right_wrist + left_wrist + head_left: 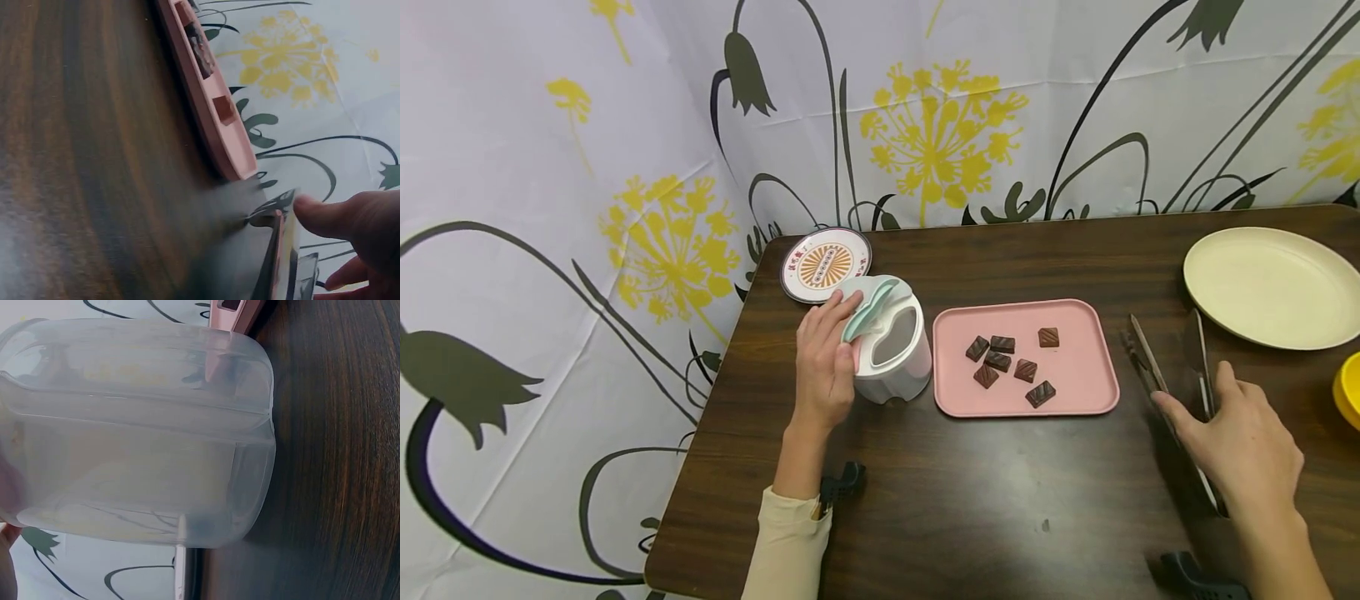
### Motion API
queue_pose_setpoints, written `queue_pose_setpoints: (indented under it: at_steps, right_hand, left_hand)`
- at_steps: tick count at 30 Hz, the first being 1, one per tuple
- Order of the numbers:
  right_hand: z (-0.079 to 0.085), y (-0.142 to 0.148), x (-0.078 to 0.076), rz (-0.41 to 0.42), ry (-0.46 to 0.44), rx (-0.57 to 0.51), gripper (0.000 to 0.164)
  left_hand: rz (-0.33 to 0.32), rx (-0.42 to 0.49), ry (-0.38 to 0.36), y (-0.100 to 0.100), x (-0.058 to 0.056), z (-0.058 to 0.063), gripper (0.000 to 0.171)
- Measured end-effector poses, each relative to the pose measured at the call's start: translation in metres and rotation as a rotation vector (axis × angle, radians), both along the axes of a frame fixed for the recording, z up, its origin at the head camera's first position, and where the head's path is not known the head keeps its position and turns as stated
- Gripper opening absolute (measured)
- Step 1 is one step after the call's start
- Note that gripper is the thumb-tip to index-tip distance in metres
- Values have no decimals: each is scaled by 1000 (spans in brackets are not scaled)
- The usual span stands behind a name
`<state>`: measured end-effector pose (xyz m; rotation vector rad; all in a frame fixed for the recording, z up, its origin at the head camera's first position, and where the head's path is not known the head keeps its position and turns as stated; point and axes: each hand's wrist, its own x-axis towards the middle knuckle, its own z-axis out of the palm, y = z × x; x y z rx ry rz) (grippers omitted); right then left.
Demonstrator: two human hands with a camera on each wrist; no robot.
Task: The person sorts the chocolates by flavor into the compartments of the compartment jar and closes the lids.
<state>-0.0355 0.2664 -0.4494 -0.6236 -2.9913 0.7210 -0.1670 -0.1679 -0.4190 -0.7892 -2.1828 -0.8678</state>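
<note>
My left hand (827,354) grips a translucent plastic canister (891,379) at its left side, fingers by the raised pale green flap (872,310) of its lid. The lid's opening shows beside the flap. The left wrist view shows the clear canister wall (137,431) close up, standing on the table. My right hand (1251,442) holds metal tongs (1208,492), thumb at one arm and fingers at the other. The tongs' arms are spread, tips pointing away from me. In the right wrist view, the thumb (325,215) meets the metal edge.
Between the hands lies a pink tray (1075,396) with several dark chocolate pieces (997,361). A round patterned plate (827,262) is behind the canister. At the right are a cream oval plate (1277,287) and a yellow bowl (1351,392). A patterned curtain (1075,108) borders the brown table (970,508).
</note>
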Motion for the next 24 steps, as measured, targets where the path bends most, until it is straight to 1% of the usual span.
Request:
queue_pose_setpoints:
  at_steps: [3, 7, 15, 21, 24]
  right_hand:
    - [-4, 1, 1, 25, -56, 6, 105]
    - [-9, 2, 2, 46, -69, 2, 107]
    - [-12, 3, 4, 32, -51, 8, 106]
    - [-13, 4, 7, 28, -9, 12, 98]
    - [-14, 6, 7, 13, 0, 4, 94]
  left_hand:
    - [-2, 5, -4, -1, 0, -1, 58]
    - [-15, 10, -12, -2, 0, -1, 59]
    - [-25, 23, -16, -1, 1, -1, 59]
    - [-27, 31, -16, 0, 1, -1, 59]
    - [-26, 36, -17, 0, 1, -1, 59]
